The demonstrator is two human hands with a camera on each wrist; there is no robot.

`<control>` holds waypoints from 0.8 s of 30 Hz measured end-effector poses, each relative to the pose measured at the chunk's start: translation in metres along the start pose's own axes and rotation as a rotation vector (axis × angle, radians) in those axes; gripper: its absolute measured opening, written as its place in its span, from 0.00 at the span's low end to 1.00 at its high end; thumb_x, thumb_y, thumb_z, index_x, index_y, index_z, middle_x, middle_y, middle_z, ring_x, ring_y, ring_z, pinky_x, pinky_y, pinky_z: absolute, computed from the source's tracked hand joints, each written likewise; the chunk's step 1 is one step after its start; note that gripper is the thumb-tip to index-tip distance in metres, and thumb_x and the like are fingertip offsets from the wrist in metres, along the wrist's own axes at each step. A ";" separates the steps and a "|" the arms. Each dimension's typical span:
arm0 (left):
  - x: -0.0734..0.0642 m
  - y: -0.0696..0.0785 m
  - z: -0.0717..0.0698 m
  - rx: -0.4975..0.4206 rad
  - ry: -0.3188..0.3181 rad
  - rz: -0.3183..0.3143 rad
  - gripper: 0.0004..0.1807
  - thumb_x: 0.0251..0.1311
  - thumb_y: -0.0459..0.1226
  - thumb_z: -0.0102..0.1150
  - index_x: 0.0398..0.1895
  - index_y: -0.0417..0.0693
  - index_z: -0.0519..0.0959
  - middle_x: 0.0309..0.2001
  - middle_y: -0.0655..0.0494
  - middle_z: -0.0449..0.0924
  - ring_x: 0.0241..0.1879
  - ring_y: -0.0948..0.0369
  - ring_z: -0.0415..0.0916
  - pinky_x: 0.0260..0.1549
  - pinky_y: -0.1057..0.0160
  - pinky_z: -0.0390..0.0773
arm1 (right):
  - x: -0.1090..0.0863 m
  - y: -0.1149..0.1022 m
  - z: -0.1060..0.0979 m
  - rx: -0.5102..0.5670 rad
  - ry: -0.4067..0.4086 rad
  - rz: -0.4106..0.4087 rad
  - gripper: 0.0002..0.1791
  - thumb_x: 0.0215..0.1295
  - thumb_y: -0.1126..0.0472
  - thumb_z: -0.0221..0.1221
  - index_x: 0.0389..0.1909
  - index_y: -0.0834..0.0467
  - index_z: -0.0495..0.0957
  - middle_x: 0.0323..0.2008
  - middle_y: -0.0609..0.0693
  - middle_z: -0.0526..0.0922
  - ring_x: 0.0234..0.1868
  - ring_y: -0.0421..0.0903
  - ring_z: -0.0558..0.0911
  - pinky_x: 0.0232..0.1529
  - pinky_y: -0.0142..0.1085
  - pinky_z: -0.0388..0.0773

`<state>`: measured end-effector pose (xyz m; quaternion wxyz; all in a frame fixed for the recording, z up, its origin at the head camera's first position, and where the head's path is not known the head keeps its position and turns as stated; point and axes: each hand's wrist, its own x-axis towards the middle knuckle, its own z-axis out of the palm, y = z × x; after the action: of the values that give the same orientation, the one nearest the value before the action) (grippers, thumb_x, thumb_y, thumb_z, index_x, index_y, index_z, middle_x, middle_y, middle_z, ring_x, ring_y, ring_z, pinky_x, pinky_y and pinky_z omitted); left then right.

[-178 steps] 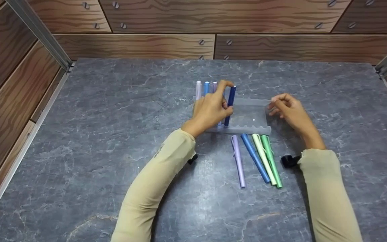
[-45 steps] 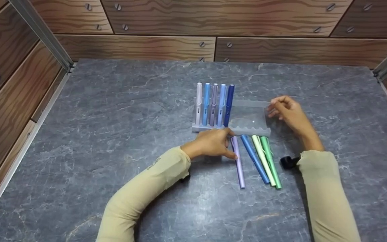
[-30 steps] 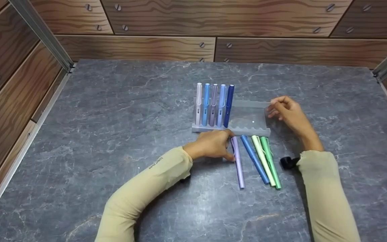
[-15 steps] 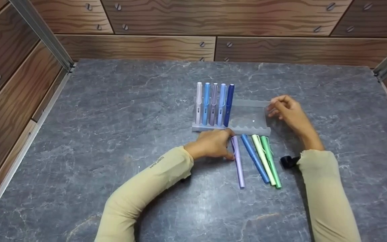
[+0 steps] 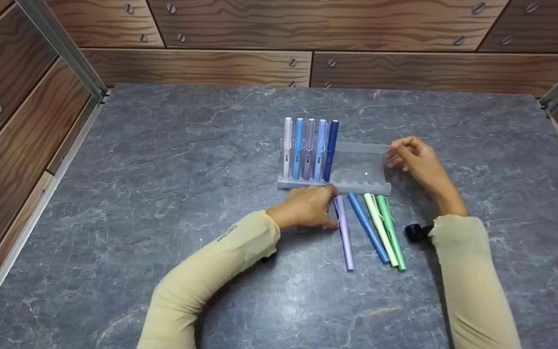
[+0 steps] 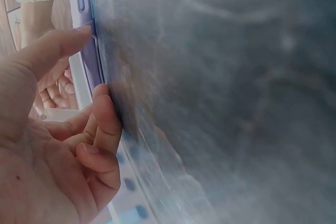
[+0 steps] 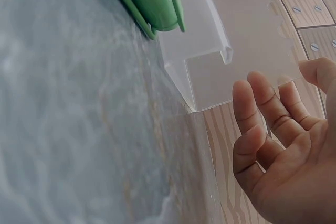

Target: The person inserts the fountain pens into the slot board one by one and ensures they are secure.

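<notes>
A clear pen rack [image 5: 359, 162] holds several upright pens in its left part, a dark blue pen [image 5: 331, 151] being the rightmost. In front of it, a purple pen [image 5: 343, 237] lies on the table. My left hand [image 5: 308, 207] holds that pen near its cap, thumb at the clip side and a fingertip at the cap end, as the left wrist view shows. My right hand [image 5: 417, 160] pinches the rack's right back corner. In the right wrist view its other fingers [image 7: 244, 103] are loosely bent beside the clear panel.
A blue pen [image 5: 368, 228], a pale green pen [image 5: 380, 230] and a green pen [image 5: 391, 232] lie side by side, right of the purple one. Empty notches [image 5: 361, 184] run along the rack's right front edge. Wood-pattern walls [image 5: 235, 68] border the marbled table [image 5: 162, 145].
Earlier my left hand was setting the dark blue pen in the rack. It then came down to the purple pen and has barely shifted since. My right hand stays at the rack's corner.
</notes>
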<state>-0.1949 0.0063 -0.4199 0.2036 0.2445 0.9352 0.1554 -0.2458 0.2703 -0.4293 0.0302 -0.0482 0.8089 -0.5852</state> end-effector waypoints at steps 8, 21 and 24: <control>0.000 0.002 0.001 0.021 -0.002 -0.005 0.37 0.47 0.54 0.71 0.62 0.57 0.71 0.31 0.62 0.76 0.35 0.60 0.75 0.30 0.60 0.72 | 0.000 -0.001 0.000 -0.002 0.000 0.005 0.05 0.74 0.55 0.48 0.41 0.51 0.70 0.29 0.33 0.82 0.29 0.32 0.82 0.27 0.27 0.71; -0.001 0.002 0.002 0.030 0.040 0.030 0.36 0.47 0.51 0.70 0.61 0.56 0.70 0.34 0.61 0.79 0.35 0.59 0.77 0.28 0.60 0.73 | 0.000 -0.001 0.001 -0.001 0.008 -0.002 0.06 0.74 0.55 0.49 0.41 0.54 0.70 0.28 0.33 0.82 0.27 0.32 0.82 0.26 0.26 0.71; -0.001 0.002 0.001 -0.004 0.059 0.047 0.37 0.47 0.50 0.71 0.62 0.56 0.68 0.30 0.64 0.78 0.32 0.62 0.76 0.26 0.62 0.72 | 0.000 -0.001 0.000 0.005 0.007 -0.004 0.06 0.74 0.56 0.49 0.41 0.53 0.70 0.28 0.33 0.82 0.27 0.32 0.82 0.26 0.26 0.71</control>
<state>-0.1927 0.0074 -0.4198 0.1729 0.2613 0.9345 0.1693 -0.2460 0.2695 -0.4286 0.0264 -0.0477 0.8075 -0.5874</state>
